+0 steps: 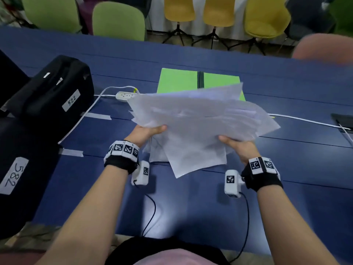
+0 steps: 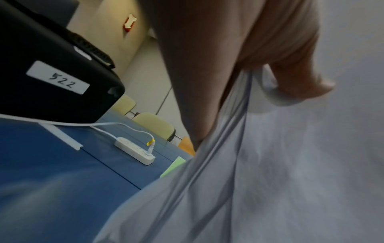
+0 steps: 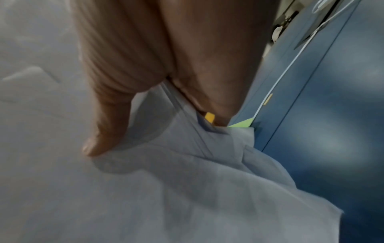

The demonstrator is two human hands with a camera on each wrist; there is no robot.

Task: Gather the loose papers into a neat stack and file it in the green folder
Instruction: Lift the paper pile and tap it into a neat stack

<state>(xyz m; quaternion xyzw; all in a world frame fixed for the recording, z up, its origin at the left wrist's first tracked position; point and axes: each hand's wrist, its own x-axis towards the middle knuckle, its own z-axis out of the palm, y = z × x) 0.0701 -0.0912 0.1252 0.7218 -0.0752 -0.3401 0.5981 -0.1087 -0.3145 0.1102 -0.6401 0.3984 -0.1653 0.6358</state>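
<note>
A ragged sheaf of white papers [image 1: 198, 123] hangs above the blue table [image 1: 191, 207], its sheets fanned out and uneven. My left hand [image 1: 149, 131] grips its left edge, thumb on top and fingers underneath. My right hand [image 1: 236, 146] grips the right near edge the same way. In the left wrist view the thumb [image 2: 303, 85] presses down on the papers [image 2: 270, 180]; in the right wrist view the thumb [image 3: 104, 131] lies on the papers [image 3: 145, 189]. The green folder [image 1: 179, 81] lies open on the table beyond the sheaf, partly hidden by it.
Black cases labelled 522 [image 1: 53, 87] and 582 [image 1: 17, 169] stand at the left. A white power strip [image 1: 125, 96] with its cable lies left of the folder. A white cable [image 1: 305, 121] crosses the table at the right. Green and yellow chairs [image 1: 215, 10] line the far side.
</note>
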